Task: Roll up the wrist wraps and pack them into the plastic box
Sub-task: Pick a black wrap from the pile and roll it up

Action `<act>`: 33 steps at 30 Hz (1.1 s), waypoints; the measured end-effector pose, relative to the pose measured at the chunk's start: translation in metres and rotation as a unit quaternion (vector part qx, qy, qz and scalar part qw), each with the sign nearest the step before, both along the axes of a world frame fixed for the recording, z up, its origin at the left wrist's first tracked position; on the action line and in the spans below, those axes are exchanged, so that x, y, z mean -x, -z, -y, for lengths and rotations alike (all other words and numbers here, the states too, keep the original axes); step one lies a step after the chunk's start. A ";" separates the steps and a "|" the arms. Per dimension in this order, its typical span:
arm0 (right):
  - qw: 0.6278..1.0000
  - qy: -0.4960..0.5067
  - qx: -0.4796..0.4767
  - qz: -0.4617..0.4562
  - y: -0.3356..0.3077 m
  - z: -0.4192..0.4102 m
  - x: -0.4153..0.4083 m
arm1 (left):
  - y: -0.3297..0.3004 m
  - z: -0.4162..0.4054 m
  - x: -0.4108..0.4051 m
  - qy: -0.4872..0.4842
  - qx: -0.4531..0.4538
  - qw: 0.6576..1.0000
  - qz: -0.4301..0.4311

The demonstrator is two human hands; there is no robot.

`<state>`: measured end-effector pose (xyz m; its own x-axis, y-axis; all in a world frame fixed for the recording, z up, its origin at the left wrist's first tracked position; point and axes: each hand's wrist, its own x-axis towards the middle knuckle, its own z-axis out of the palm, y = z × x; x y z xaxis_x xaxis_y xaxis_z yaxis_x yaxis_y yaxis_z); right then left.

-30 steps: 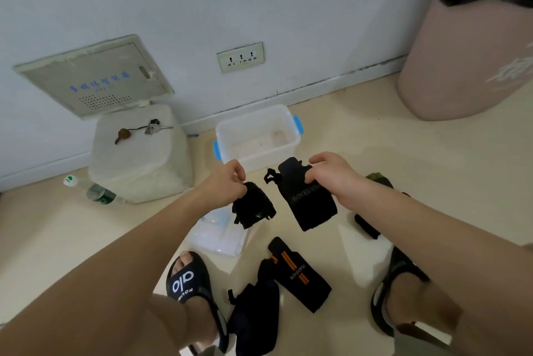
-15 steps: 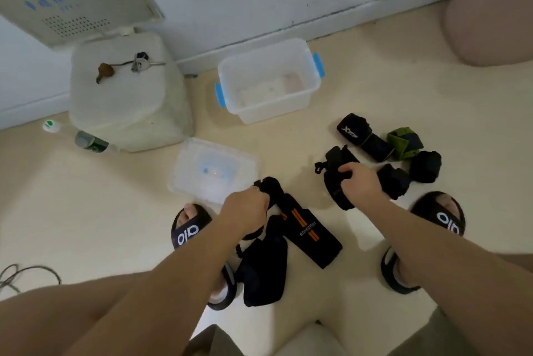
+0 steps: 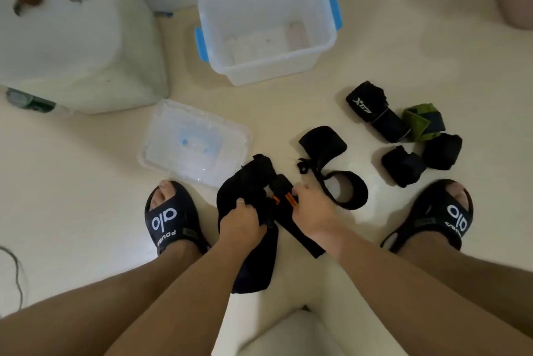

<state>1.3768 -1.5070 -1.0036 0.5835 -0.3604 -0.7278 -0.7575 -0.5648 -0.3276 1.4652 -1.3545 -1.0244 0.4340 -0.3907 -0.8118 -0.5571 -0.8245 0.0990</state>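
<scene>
The left grip (image 3: 241, 221) clutches crumpled black fabric wrist wraps (image 3: 248, 185). The right grip (image 3: 313, 211) pinches the black orange-striped wrist wrap (image 3: 284, 200). Beyond both grips stands the clear plastic box (image 3: 266, 67).

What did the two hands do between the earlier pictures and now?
Both hands came down to the floor. The right hand let go of the black wrap and took the orange-striped wrap. The left hand still grips its black wrap. The plastic box stays empty.

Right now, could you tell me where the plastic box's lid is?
The lid lies flat on the floor, left of centre, between the open plastic box and the left sandal.
</scene>
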 end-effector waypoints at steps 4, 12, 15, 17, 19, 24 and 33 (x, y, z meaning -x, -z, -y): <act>0.981 0.059 -0.179 -0.043 0.026 -0.030 -0.007 | 0.012 0.006 -0.009 -0.045 -0.009 0.999 -0.014; 0.920 0.241 -0.296 -0.094 0.051 -0.049 -0.008 | 0.009 -0.009 -0.030 -0.084 0.043 0.996 0.001; 0.907 0.285 -0.299 -0.079 0.040 -0.046 -0.012 | -0.004 -0.005 -0.037 -0.095 0.061 0.994 0.001; 0.911 0.301 -0.277 -0.050 0.025 -0.042 -0.011 | -0.017 0.001 -0.043 -0.107 0.079 0.991 -0.001; 0.916 0.325 -0.235 -0.003 0.010 -0.038 -0.008 | -0.032 0.008 -0.049 -0.125 0.102 0.987 -0.010; 0.917 0.337 -0.193 0.087 -0.048 -0.016 -0.001 | -0.089 0.030 -0.064 -0.191 0.170 0.964 -0.071; 0.905 0.301 -0.181 0.239 -0.186 0.049 -0.012 | -0.236 0.073 -0.076 -0.214 0.325 0.918 -0.079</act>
